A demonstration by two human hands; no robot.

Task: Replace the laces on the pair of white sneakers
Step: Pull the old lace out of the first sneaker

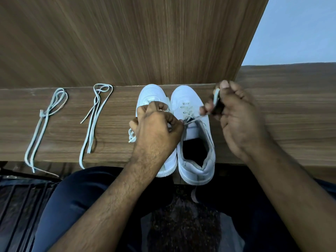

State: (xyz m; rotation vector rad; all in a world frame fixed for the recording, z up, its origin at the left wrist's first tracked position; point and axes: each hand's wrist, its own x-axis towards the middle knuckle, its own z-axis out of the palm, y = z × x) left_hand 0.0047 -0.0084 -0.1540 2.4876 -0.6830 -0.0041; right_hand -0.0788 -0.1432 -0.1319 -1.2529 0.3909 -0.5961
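Two white sneakers stand side by side on a wooden ledge (281,115), toes pointing away from me. My left hand (156,128) lies over the left sneaker (151,95) with fingers curled, pinching a lace end beside the tongue of the right sneaker (196,142). My right hand (234,115) is raised to the right of that shoe and grips the other end of its white lace (192,120), which runs taut back to the top eyelets. A loose lace loop (131,136) shows at the left of my left hand.
Two loose pale laces lie on the ledge to the left: a knotted one (44,115) at the far left and a looped one (96,113) nearer the shoes, both hanging over the front edge. A wood panel (127,42) rises behind. My lap is below.
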